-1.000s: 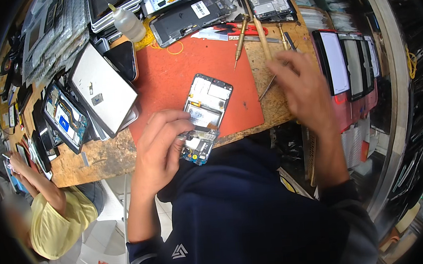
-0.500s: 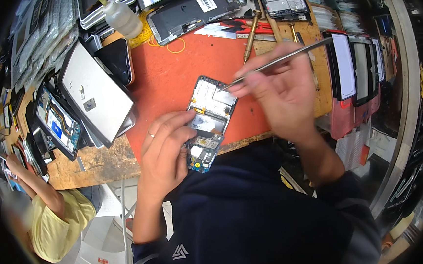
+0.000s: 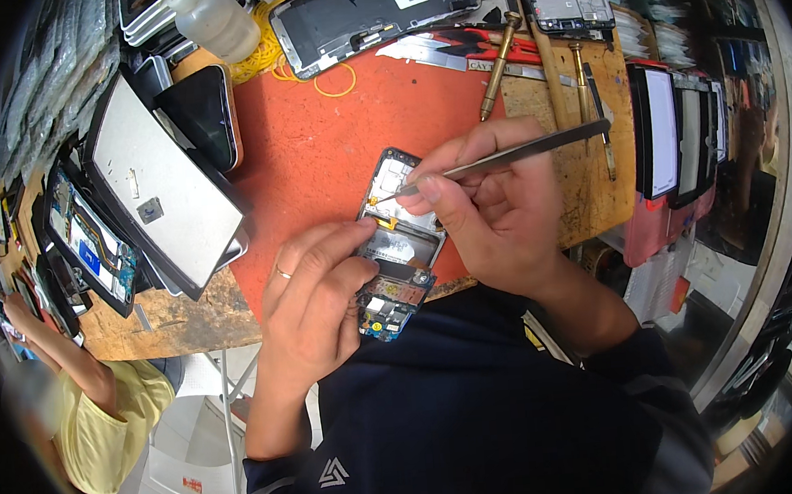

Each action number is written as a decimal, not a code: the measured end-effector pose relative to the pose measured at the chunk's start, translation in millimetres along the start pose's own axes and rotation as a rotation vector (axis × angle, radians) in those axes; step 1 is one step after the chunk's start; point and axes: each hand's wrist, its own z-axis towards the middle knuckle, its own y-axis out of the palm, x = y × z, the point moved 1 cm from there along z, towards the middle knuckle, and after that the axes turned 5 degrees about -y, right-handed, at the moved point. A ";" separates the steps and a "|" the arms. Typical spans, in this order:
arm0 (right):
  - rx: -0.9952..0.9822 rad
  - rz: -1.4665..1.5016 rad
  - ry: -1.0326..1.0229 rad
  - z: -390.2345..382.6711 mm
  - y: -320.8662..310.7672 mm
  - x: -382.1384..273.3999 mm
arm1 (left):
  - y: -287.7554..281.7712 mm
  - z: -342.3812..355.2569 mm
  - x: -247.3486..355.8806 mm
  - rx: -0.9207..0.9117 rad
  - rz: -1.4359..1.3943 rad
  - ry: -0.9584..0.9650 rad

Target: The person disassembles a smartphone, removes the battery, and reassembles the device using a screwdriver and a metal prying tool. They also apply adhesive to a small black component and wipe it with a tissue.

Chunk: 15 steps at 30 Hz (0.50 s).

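An opened phone [image 3: 392, 169] lies tilted at the front of the orange mat [image 3: 293, 153], its pale inner frame showing. At its near end a blue-edged circuit board [image 3: 384, 314] sticks out past the table edge. My left hand [image 3: 312, 294] grips the phone's left side, fingertips over the middle beside a yellow flex cable [image 3: 385, 222]. Dark metal tweezers [image 3: 536, 149] are pinched in my right hand [image 3: 504, 212] above the phone's right side. Their thin tip points at a small yellow part [image 3: 374, 200] inside the frame; whether it touches is unclear.
Brass screwdrivers [image 3: 501, 67], red-handled pliers and a large dark phone panel [image 3: 371, 17] lie along the back. A clear bottle [image 3: 217, 28] and a leaning white panel [image 3: 159, 204] stand left. A person in a yellow shirt [image 3: 114, 414] sits at far left.
My right hand has moved left and lower, bringing the tweezers' tip from the frame's right part to its left edge. My left hand still holds the phone. The view has shifted slightly.
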 end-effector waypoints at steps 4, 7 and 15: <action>-0.023 -0.022 -0.009 -1.2 -0.7 0.3 | 0.4 0.6 0.1 0.003 0.008 0.005; -0.041 -0.051 -0.014 -2.8 -1.7 1.7 | 0.7 0.9 1.0 0.007 0.010 0.002; -0.057 -0.145 -0.088 -6.1 -2.4 4.5 | 0.7 0.7 3.2 0.011 0.023 -0.008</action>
